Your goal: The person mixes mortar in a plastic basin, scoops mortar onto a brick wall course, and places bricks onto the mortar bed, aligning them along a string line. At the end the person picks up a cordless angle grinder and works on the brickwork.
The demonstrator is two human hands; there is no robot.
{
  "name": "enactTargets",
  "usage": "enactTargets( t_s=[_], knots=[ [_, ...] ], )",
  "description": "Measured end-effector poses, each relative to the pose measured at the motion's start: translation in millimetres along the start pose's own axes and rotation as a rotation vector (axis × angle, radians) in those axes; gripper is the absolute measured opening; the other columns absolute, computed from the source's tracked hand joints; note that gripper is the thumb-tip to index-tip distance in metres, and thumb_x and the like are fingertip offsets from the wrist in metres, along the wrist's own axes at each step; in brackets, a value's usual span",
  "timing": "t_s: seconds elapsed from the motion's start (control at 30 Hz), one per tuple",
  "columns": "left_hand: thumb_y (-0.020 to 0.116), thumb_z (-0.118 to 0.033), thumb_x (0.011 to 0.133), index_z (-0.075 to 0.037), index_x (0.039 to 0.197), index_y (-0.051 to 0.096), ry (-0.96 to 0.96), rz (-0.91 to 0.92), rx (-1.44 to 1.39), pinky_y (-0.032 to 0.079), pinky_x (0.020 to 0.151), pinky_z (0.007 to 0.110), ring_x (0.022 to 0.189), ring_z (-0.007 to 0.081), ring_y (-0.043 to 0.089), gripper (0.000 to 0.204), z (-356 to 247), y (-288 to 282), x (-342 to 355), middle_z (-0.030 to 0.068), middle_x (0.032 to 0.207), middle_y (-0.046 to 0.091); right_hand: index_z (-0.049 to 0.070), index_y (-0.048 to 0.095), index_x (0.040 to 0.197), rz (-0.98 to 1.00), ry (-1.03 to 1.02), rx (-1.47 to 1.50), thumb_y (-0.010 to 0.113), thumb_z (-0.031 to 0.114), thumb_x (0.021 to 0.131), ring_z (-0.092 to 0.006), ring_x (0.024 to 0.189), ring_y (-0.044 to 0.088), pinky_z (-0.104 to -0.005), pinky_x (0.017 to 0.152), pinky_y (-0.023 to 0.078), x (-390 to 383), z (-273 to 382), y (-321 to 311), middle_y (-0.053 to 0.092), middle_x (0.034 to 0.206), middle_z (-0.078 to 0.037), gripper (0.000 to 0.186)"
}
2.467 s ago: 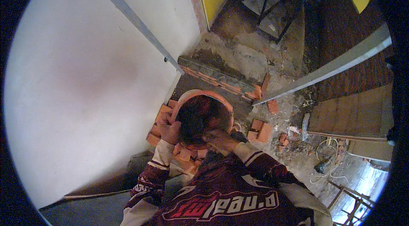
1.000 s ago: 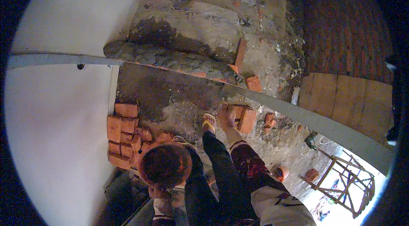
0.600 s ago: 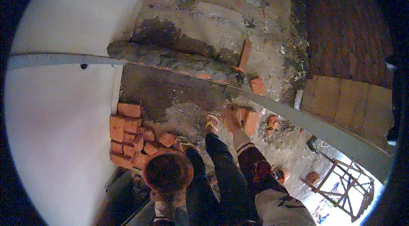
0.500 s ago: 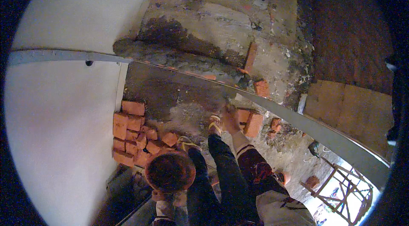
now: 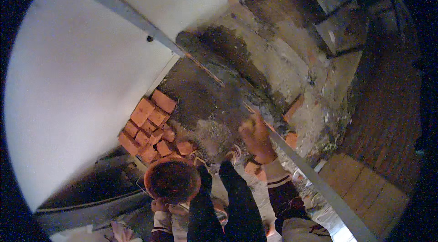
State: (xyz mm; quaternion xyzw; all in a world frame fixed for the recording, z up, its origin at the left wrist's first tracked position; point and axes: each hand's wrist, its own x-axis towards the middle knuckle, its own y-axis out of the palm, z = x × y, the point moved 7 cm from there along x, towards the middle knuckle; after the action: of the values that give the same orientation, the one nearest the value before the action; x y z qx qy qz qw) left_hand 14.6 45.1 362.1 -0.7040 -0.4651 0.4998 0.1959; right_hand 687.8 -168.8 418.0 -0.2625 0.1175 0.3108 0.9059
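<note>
My left hand (image 5: 159, 205) is closed at the near rim of a reddish round bucket (image 5: 148, 179), whose inside looks dark. The bucket is beside my left leg. My right hand (image 5: 258, 138) reaches forward past my right foot, its fingers curled into a fist. A dark, blurred shape lies just ahead of the fist. What the fist holds is too smeared and dark to name. Beneath and ahead of this hand runs a low grey mortar-covered ridge (image 5: 228, 72) with a thin orange brick edge along it.
Orange bricks (image 5: 142, 110) are piled against the white wall (image 5: 82, 82) at left. More bricks (image 5: 253, 169) lie beneath my right forearm, and another brick (image 5: 293, 107) lies beyond the ridge. A long grey strip (image 5: 315, 180) slants to the lower right. Brown boards (image 5: 365, 178) are at right.
The whole view has turned, so the ridge and grey strip slope more steeply. My right hand shows larger, raised nearer to me. My left hand stays at the bucket.
</note>
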Motion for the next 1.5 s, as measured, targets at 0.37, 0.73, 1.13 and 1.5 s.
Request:
enactTargets(
  t_s=[0.37,0.73,1.13,1.5],
  knots=[
    [0.078,-0.025,0.081,-0.014,0.106,0.068,-0.434,-0.132,-0.340,0.055,0.062,0.040,0.074,0.0257,0.066,0.030,45.0,23.6,-62.0,0.0071,0.088,0.067,0.006,0.057,0.139,0.062,-0.124,-0.513,0.061,0.030,0.098,-0.0436,0.108,0.068,-0.0499,0.091,0.054,181.4,9.2,-5.9,0.071,0.117,-0.024,0.048],
    [0.078,-0.025,0.080,-0.014,0.107,0.068,-0.582,-0.178,-0.411,0.056,0.064,0.041,0.076,0.0266,0.066,0.031,39.5,59.0,-49.1,0.0071,0.090,0.067,0.010,0.058,0.140,0.211,-0.165,-0.765,0.056,0.033,0.100,-0.0464,0.100,0.068,-0.0553,0.087,0.054,309.2,61.1,113.2,0.071,0.110,-0.025,0.047],
    [0.079,-0.024,0.079,-0.014,0.107,0.068,-0.642,-0.170,-0.468,0.056,0.066,0.042,0.079,0.0276,0.066,0.032,21.7,87.6,-35.6,0.0071,0.091,0.068,0.003,0.068,0.114,0.288,-0.309,-1.005,0.052,0.034,0.098,-0.0488,0.101,0.067,-0.0589,0.089,0.052,378.5,72.2,126.2,0.071,0.107,-0.027,0.038],
    [0.080,-0.024,0.078,-0.015,0.108,0.068,-0.655,-0.153,-0.525,0.056,0.069,0.042,0.081,0.0285,0.066,0.033,3.6,125.6,-60.3,0.0071,0.093,0.068,0.009,0.065,0.122,0.564,-0.156,-1.074,0.053,0.034,0.099,-0.0460,0.105,0.068,-0.0582,0.091,0.054,294.5,54.0,68.2,0.071,0.113,-0.024,0.036]
  ],
)
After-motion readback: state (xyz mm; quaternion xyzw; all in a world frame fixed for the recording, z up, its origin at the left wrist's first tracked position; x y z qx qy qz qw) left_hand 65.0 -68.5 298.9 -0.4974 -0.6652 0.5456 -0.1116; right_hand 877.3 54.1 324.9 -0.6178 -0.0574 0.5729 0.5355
